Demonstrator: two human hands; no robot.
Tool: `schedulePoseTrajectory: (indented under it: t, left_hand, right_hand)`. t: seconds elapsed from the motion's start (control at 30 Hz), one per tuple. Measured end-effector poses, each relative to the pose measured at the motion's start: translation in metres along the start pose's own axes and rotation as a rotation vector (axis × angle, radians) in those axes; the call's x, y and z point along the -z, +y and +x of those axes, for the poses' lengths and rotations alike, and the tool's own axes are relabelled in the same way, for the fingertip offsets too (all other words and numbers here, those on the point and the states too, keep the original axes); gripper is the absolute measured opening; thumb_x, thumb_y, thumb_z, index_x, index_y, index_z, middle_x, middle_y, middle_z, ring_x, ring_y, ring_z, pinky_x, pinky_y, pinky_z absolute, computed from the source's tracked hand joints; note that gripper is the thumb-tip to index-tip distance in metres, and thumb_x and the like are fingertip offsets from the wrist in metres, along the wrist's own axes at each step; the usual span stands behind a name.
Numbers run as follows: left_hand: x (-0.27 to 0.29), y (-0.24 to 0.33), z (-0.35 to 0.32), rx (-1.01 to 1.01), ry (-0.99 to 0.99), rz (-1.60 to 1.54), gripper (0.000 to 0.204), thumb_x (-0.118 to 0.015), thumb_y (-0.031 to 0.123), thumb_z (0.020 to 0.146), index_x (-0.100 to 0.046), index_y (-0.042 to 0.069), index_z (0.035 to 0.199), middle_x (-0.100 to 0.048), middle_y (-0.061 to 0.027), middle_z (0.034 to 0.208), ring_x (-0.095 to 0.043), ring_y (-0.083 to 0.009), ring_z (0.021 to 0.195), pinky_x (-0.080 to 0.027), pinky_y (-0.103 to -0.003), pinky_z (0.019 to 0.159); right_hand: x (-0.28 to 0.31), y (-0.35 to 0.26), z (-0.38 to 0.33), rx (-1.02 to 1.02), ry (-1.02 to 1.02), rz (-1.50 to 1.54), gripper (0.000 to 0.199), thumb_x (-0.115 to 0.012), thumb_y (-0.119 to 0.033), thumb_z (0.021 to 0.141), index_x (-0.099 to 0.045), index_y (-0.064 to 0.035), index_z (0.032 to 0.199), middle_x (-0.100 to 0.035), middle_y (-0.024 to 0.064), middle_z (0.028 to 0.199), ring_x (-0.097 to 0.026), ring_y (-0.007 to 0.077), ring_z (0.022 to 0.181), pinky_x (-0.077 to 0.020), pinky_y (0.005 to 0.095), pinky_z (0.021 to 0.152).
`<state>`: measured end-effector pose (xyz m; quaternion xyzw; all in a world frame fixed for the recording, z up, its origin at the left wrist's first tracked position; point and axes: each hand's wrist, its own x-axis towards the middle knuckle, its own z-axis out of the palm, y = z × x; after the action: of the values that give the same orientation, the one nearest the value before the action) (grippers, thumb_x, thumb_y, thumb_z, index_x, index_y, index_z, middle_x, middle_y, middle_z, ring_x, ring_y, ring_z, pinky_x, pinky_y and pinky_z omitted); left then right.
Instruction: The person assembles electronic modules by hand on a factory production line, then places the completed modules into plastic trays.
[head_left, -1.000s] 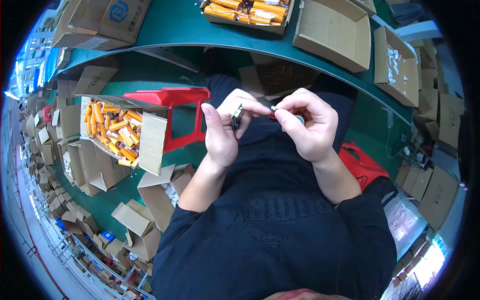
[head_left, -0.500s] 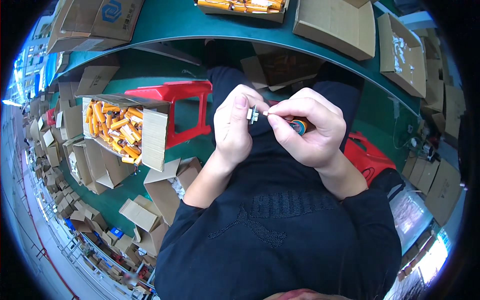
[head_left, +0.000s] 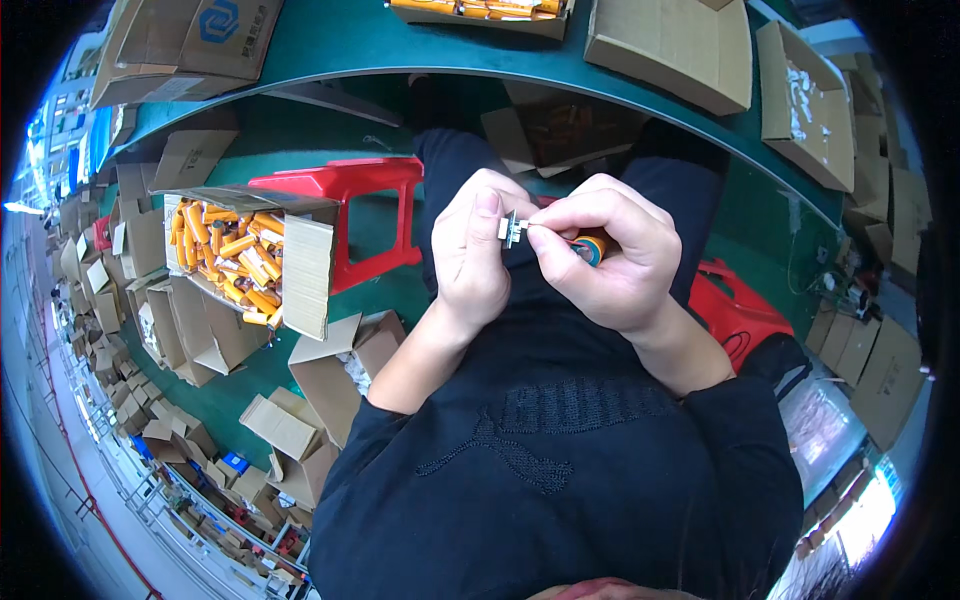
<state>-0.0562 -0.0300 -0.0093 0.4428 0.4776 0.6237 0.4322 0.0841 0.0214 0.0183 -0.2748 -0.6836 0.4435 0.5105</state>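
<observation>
Now, circuit board: held up in front of the dark shirt, the small circuit board [head_left: 511, 233] sits on edge, its pale fittings toward the right; a second ago I saw it tilted well away from the plug.
White plug: the white plug [head_left: 526, 226] is right up at the board's fittings, where a narrow gap showed half a second ago; I judge the two parts lined up, but cannot tell whether it is seated.
Left hand: thumb and fingers of my left hand [head_left: 470, 245] close on the board.
Right hand: thumb and forefinger of my right hand [head_left: 620, 255] pinch the plug; the curled fingers hold an orange-wrapped cylinder [head_left: 592, 247].
Carton: left of the hands, beside a red stool [head_left: 385, 177], a carton [head_left: 308, 280] holds more orange cylinders.
Table: beyond the knees, the table [head_left: 340, 45] carries cardboard trays [head_left: 672, 62].
</observation>
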Motion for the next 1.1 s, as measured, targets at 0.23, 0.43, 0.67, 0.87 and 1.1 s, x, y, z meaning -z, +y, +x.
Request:
schedulePoseTrajectory:
  t: [0.23,0.43,0.67,0.87,1.1]
  left_hand:
    - [0.002,-0.007,0.0,-0.094,0.019,0.061,0.042,-0.037,0.016,0.11,-0.067,-0.001,0.085,-0.062,-0.0118,0.092,-0.053,-0.0177,0.077,-0.043,-0.029,0.073]
    - [0.003,-0.004,-0.004,-0.05,-0.001,0.075,0.043,-0.036,0.015,0.109,-0.067,-0.001,0.085,-0.061,-0.0117,0.091,-0.054,-0.0181,0.077,-0.043,-0.029,0.073]
    - [0.004,-0.003,-0.003,-0.103,-0.004,-0.003,0.045,-0.035,0.016,0.11,-0.067,-0.002,0.083,-0.061,-0.0115,0.091,-0.053,-0.0182,0.077,-0.043,-0.029,0.074]
    - [0.002,-0.001,-0.005,-0.034,0.001,-0.057,0.048,-0.034,0.017,0.111,-0.068,-0.002,0.083,-0.06,-0.011,0.091,-0.051,-0.0174,0.076,-0.041,-0.029,0.073]
    - [0.001,-0.003,-0.007,-0.018,-0.009,-0.03,0.052,-0.029,0.022,0.112,-0.064,-0.002,0.084,-0.06,-0.0138,0.091,-0.05,-0.0182,0.079,-0.04,-0.03,0.075]
  right_hand:
    - [-0.001,0.0,-0.003,-0.104,-0.021,0.103,0.017,-0.074,0.007,0.073,-0.071,0.0,0.088,-0.066,0.0076,0.077,-0.051,0.0127,0.059,-0.041,0.023,0.054]
    - [-0.005,0.009,-0.006,0.051,0.002,0.01,0.018,-0.073,0.008,0.073,-0.071,0.0003,0.089,-0.066,0.0082,0.078,-0.051,0.0133,0.059,-0.0414,0.0234,0.055]
    - [-0.005,0.007,-0.009,0.089,0.035,-0.004,0.02,-0.073,0.008,0.072,-0.071,0.0009,0.091,-0.067,0.0094,0.08,-0.052,0.0142,0.061,-0.0427,0.0237,0.056]
    - [-0.006,0.007,-0.008,0.096,0.053,0.003,0.019,-0.075,0.006,0.073,-0.073,-0.0007,0.09,-0.071,0.0077,0.08,-0.056,0.0146,0.061,-0.0453,0.0237,0.054]
    - [-0.009,0.008,-0.011,0.118,0.04,-0.002,0.021,-0.073,0.007,0.073,-0.071,0.0006,0.093,-0.068,0.0099,0.081,-0.053,0.0145,0.062,-0.0433,0.0237,0.056]
